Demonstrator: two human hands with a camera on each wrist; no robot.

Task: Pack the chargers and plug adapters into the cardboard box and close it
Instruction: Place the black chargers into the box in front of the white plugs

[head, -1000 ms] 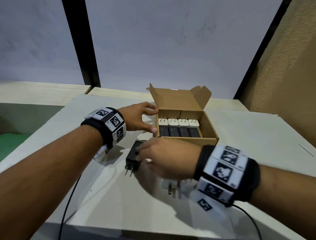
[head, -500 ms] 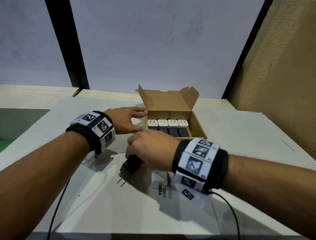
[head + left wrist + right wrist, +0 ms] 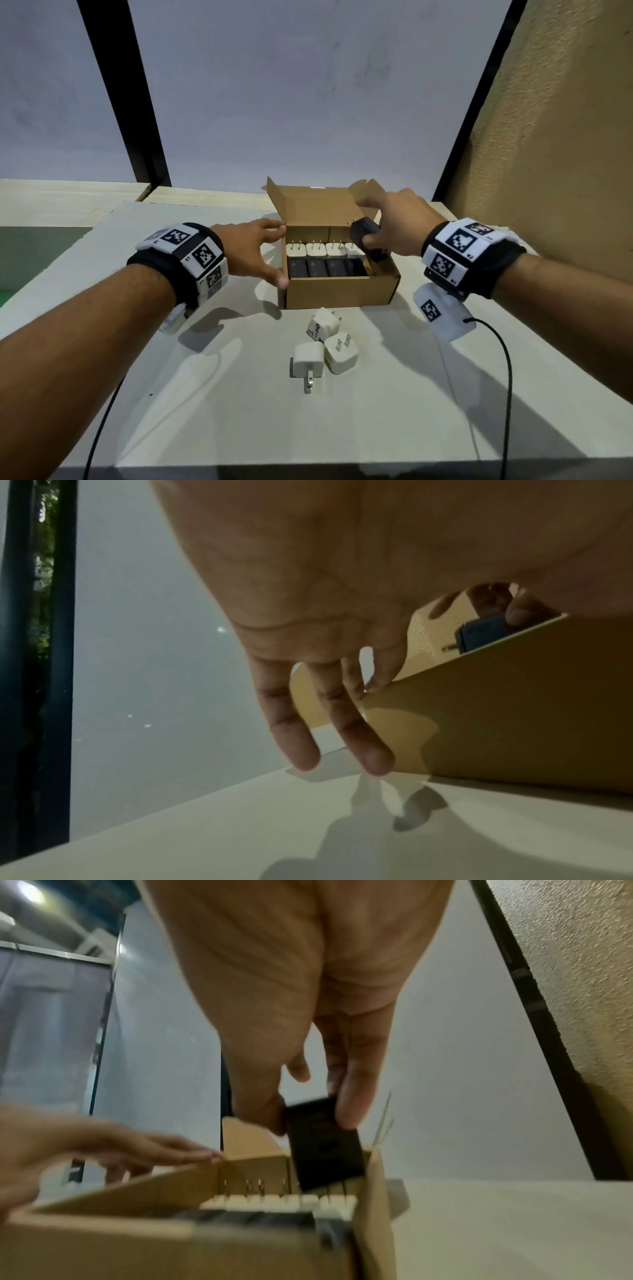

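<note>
Pinched between thumb and fingers, the black charger (image 3: pixel 368 240) hangs from the right hand (image 3: pixel 394 226) over the right end of the box (image 3: pixel 339 293), tilted, with its prongs pointing back toward the lid. From the right wrist view the thumb sits on one side of it and a couple of fingers (image 3: pixel 352 1096) on the other, so a pretty narrow grip, nothing loose.

Left hand (image 3: pixel 253 250) isn't holding anything. Its fingers are spread and mostly straight along the box's left wall, fingertips (image 3: pixel 377 685) touching the top edge near the back corner and the thumb down by the front corner.

Inside the box there's a row of white adapters (image 3: pixel 323 250) with prongs up, and a row of black chargers (image 3: pixel 325 267) in front of them. Lid flap stands open at the back.

Three white plugs (image 3: pixel 325 346) lie loose on the table (image 3: pixel 205 394) just in front of the box, close together.
</note>
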